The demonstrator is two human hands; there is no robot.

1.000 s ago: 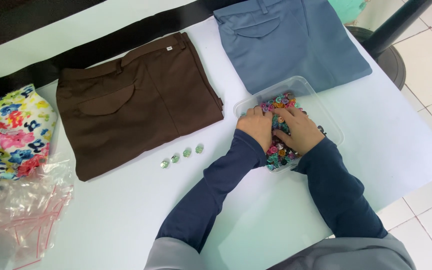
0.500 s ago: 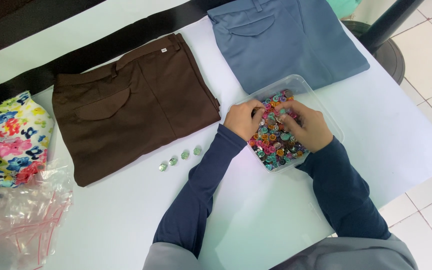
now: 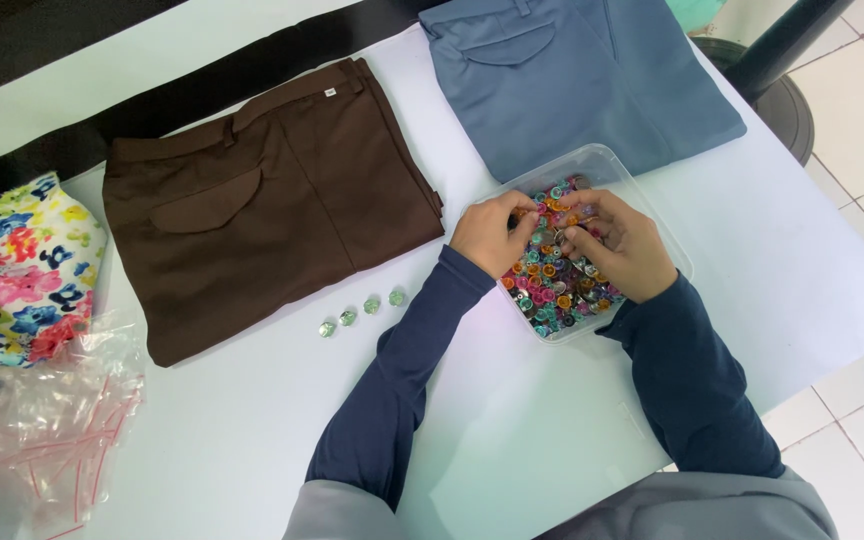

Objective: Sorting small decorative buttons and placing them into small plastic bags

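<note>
Over the clear plastic tub (image 3: pixel 642 215) at about two o'clock from the table's middle, both hands are meeting above a heap of small coloured buttons (image 3: pixel 557 285). Left hand (image 3: pixel 490 232) is curling inward, thumb and forefinger pressed together at the tips on something small; what exactly they are pinching is too small to make out. Right hand (image 3: pixel 620 243) is arching palm-down over the heap, fingers bent and bunched toward the left hand's fingertips, nearly touching them; whether it is holding a button cannot be told. Both wrists are cocking inward, dark blue sleeves running back toward six o'clock, left forearm slanting in from seven o'clock, right forearm from five o'clock.

Four small greenish round buttons (image 3: pixel 362 310) are lying in a short slanted row on the white table (image 3: pixel 512 420), at nine o'clock of the tub, just beside the left sleeve. Folded brown trousers (image 3: pixel 272 200) are lying beyond them at ten o'clock. Folded blue-grey trousers (image 3: pixel 582 80) are lying at twelve o'clock of the tub, their lower edge touching its rim. Floral cloth (image 3: pixel 12 270) and a crumpled clear bag (image 3: pixel 32 440) are sitting at the far nine o'clock edge.
</note>
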